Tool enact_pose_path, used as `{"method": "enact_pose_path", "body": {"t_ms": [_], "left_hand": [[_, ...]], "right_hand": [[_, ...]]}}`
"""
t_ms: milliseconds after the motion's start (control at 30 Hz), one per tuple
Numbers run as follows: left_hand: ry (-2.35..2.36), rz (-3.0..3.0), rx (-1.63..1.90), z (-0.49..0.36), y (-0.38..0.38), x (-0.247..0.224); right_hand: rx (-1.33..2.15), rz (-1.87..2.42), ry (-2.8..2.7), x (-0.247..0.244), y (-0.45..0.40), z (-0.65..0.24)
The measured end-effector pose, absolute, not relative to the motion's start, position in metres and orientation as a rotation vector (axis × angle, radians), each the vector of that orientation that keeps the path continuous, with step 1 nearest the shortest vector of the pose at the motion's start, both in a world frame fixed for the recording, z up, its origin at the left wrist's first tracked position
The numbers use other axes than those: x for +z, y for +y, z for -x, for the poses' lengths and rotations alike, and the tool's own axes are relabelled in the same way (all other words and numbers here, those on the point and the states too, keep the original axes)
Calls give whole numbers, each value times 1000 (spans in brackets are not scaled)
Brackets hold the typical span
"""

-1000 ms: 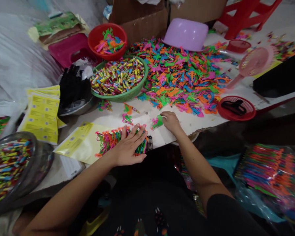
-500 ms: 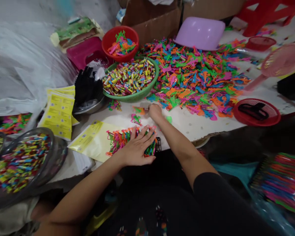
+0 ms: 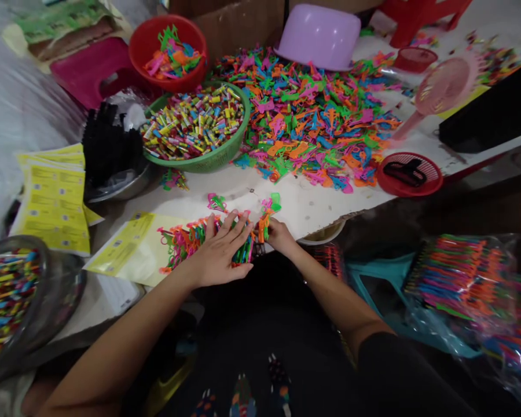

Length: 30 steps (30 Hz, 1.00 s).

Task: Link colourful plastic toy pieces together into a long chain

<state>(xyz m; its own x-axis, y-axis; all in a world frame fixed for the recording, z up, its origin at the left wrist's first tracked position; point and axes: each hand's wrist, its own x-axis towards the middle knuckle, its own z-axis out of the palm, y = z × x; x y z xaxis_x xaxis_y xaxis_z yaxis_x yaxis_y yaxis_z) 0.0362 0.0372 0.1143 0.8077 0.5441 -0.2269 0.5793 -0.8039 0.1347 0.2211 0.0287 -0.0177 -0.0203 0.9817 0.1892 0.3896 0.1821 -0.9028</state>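
Note:
My left hand (image 3: 221, 252) lies flat, fingers spread, over a row of colourful plastic pieces (image 3: 178, 243) lined up side by side at the table's front edge. Part of the row is hidden under the palm. At its right end, my right hand (image 3: 282, 236) pinches a small orange plastic piece (image 3: 264, 227); its fingertips are partly hidden. A green and pink piece (image 3: 272, 202) lies just behind that hand, and a pink and green one (image 3: 217, 201) behind the left. Under the row's left end is a yellow printed sheet (image 3: 125, 246).
A large heap of loose plastic pieces (image 3: 312, 121) covers the back. Left of it stand a green basket (image 3: 226, 156) of small printed tubes and a red bowl (image 3: 143, 52). A red basket (image 3: 434, 184) sits right; bagged pieces (image 3: 464, 272) rest on a turquoise stool (image 3: 373, 272).
My right hand has come back towards me from the table's middle to the row's right end, bringing the orange piece. My left hand stays on the row. The view has shifted rightwards.

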Motion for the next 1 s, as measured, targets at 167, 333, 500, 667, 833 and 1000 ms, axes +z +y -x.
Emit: {"method": "enact_pose_path", "body": {"t_ms": [167, 333, 500, 667, 833, 1000], "left_hand": [[888, -2806, -257, -36, 37, 113], [866, -2819, -196, -35, 37, 111], [855, -2813, -153, -35, 36, 111], [868, -2804, -177, -37, 35, 114], [898, -2771, -221, -38, 34, 118], [923, -2750, -192, -36, 33, 116]], "right_hand": [[834, 1333, -1700, -18, 35, -227], [710, 1435, -1829, -14, 35, -223], [656, 1365, -1968, -17, 34, -218], [645, 1436, -1891, -19, 34, -216], [656, 1348, -1928, -17, 39, -218], [725, 1300, -1869, -13, 47, -221]]}}
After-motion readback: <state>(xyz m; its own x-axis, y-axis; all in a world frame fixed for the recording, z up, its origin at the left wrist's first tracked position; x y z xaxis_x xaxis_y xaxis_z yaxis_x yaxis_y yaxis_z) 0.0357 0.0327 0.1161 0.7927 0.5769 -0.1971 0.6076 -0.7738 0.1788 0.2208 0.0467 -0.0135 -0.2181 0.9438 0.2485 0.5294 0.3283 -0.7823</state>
